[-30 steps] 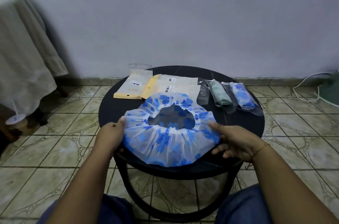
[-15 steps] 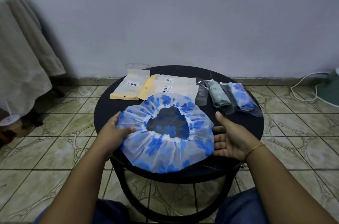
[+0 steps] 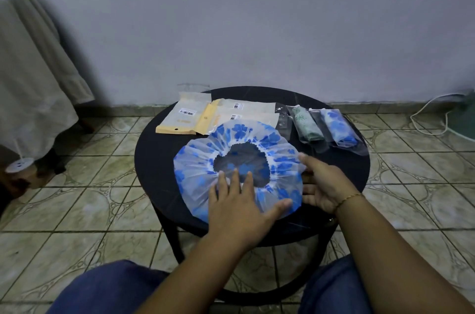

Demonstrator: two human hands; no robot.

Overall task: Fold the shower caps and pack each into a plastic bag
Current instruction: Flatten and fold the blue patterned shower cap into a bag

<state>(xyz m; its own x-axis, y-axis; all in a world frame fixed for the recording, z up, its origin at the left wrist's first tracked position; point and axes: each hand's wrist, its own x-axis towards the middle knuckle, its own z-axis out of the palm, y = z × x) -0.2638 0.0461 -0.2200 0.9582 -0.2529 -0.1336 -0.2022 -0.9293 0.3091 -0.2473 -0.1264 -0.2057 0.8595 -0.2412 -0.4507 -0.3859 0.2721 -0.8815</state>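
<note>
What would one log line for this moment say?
left hand flat on shower cap | right hand at its edge | table | unfolded

A blue-flowered shower cap (image 3: 203, 167) is lying spread open at the table's centre, elastic mouth facing up. At one o'clock, two bagged caps (image 3: 326, 126) are sitting side by side; at eleven, flat plastic bags (image 3: 218, 115) are overlapping.
</note>
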